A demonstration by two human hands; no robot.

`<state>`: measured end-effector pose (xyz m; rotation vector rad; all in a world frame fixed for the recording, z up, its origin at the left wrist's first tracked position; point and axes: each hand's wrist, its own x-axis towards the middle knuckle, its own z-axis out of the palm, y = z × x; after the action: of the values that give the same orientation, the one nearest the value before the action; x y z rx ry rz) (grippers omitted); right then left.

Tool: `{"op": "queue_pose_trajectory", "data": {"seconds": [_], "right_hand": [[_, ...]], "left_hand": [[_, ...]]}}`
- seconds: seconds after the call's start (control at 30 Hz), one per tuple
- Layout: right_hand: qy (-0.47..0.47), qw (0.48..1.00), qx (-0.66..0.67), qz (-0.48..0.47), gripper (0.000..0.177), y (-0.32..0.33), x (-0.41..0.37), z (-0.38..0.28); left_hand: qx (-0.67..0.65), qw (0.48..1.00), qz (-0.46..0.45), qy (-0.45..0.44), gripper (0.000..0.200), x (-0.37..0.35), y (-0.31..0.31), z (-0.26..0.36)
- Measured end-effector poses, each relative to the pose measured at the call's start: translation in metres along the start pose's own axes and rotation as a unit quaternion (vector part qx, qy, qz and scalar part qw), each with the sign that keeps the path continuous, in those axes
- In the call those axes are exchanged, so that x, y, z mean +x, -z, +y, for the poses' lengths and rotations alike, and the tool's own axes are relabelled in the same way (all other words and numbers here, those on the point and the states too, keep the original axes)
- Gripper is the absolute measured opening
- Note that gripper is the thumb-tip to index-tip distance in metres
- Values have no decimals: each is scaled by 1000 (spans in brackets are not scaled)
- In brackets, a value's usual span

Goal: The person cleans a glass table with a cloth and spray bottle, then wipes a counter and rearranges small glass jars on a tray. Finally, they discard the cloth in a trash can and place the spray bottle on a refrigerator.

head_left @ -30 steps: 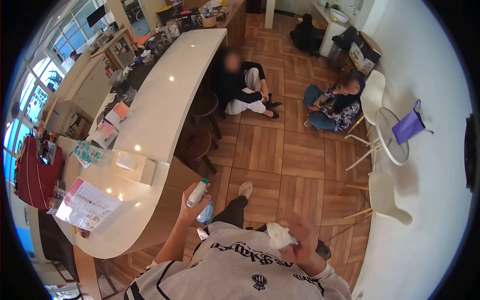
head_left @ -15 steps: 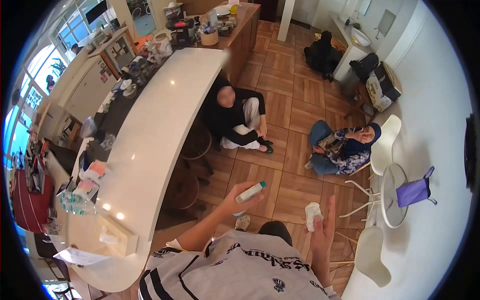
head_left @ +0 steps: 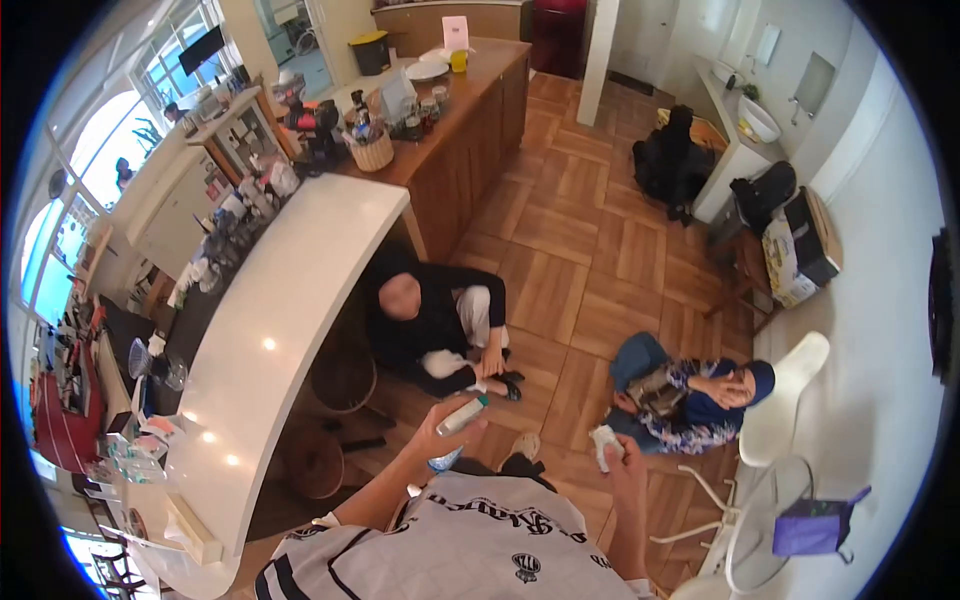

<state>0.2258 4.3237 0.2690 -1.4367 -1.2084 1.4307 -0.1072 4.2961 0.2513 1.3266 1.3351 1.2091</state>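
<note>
My left hand (head_left: 437, 437) is closed round a small pale container (head_left: 461, 416) with a green cap, held out above the floor at the lower middle. Below that hand shows a bit of a clear bluish object (head_left: 445, 459), its shape partly hidden. My right hand (head_left: 627, 462) grips a crumpled white tissue (head_left: 605, 446) between thumb and fingers, to the right of the container and apart from it. Both hands are in front of my light patterned shirt (head_left: 500, 540).
A long white counter (head_left: 290, 260) curves along the left. One person (head_left: 430, 320) in black sits on the floor beside it; another (head_left: 690, 395) sits at right, near a white chair (head_left: 790, 400) and a glass table (head_left: 760, 570) with a purple bag (head_left: 812, 527).
The view has shifted forward, so the seated people and the counter's end sit lower. Both hands are still holding their things; the right hand's fingers have folded in toward the tissue.
</note>
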Motion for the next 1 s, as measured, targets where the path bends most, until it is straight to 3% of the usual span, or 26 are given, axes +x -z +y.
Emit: {"op": "queue_pose_trajectory", "data": {"seconds": [0.07,0.17,0.27,0.43,0.6,0.63,0.67,0.7,0.8,0.9,1.0], "right_hand": [[47,998,-22,-30,35,20,61,-34],[96,994,-32,-51,34,31,135,-83],[49,996,35,-71,33,45,202,-95],[15,996,57,-60,33,47,305,-100],[11,998,55,-21,24,48,441,-135],[13,998,65,-20,22,50,479,-138],[12,997,71,-22,20,52,515,-143],[9,996,83,-24,16,49,551,-153],[32,997,54,-50,28,42,639,-186],[-4,994,-38,-102,47,11,709,-241],[216,919,-244,-220,64,-38,792,-248]], "left_hand": [[-80,994,-42,56,24,46,4,30],[37,999,39,6,26,107,5,43],[86,990,103,43,24,155,2,41],[64,989,116,67,20,263,2,1],[80,993,83,25,21,439,2,-25],[-10,993,91,80,25,478,-1,-30],[0,994,107,-35,27,523,-4,-40],[28,994,92,-60,28,566,-1,-24],[56,997,26,-52,35,673,-2,7],[71,992,47,-93,45,754,-12,25],[56,993,67,-75,55,815,-20,32]]}}
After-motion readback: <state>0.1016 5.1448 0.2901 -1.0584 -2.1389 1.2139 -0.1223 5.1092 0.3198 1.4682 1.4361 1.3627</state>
